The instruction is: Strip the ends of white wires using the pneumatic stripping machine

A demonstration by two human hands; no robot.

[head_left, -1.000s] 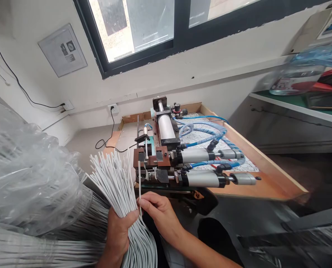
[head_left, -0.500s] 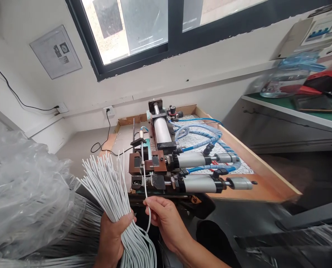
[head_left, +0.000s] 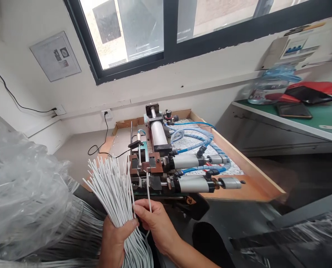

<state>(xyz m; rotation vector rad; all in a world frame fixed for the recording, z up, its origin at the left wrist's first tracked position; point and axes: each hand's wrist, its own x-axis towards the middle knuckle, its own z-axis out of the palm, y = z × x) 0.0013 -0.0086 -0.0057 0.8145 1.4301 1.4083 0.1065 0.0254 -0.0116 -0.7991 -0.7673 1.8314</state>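
My left hand [head_left: 114, 240] is wrapped around a thick bundle of thin white cables [head_left: 112, 193], their cut ends fanned out upward. My right hand [head_left: 153, 219] is beside it, closed, with one single white cable [head_left: 148, 191] rising from behind its fingers. Thumb and forefinger touch another cable at the bundle's right edge. Just beyond both hands is a pneumatic wire-stripping machine [head_left: 154, 163] with brown jaw blocks and silver cylinders. The single cable's tip stands in front of the jaws, right of their gap.
The machine stands in a shallow wooden tray [head_left: 257, 176] with blue air hoses [head_left: 210, 139]. Clear plastic wrap [head_left: 23, 186] lies over more cables at left. A green-topped shelf [head_left: 322, 115] at right carries a plastic jug [head_left: 268, 87] and a dark flat object [head_left: 294, 110].
The single cable has come out of the machine's jaw gap and down to the right. My right hand has moved left to the bundle's edge. The view has turned slightly right.
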